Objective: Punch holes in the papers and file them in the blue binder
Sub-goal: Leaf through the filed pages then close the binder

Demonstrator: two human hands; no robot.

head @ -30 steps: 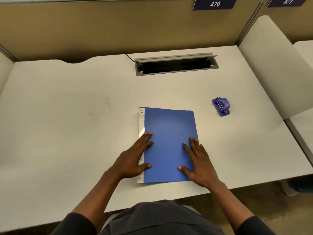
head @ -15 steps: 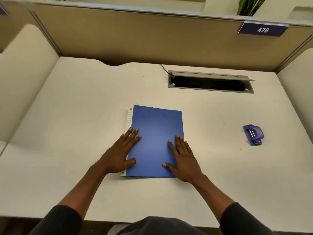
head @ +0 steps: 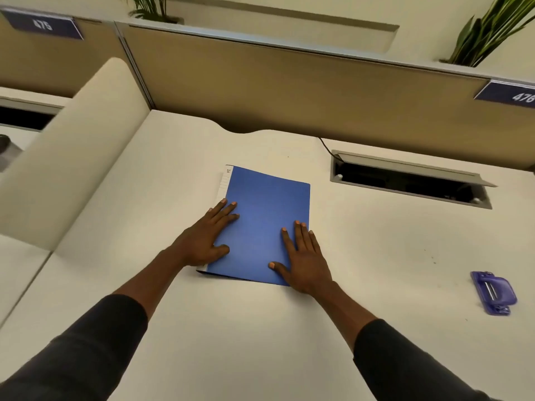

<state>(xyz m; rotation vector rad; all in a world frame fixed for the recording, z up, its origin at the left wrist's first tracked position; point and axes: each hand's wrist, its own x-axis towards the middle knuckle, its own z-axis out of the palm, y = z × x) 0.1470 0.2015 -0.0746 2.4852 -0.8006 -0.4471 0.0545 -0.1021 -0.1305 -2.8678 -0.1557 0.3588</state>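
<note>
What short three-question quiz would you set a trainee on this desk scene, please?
1. True or false: the blue binder lies closed on the desk.
2. Fill in: the left hand and the right hand rest ____ on its cover.
3. Which is nearer the purple hole punch? A: left hand. B: right hand.

Key: 1 true; 2 flat; 3 B.

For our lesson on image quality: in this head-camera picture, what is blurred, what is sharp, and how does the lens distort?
Head view: the 476 sign is smeared; the binder, left hand and right hand are sharp; the partition slants and bows, wide-lens distortion; soft light, no glare.
</note>
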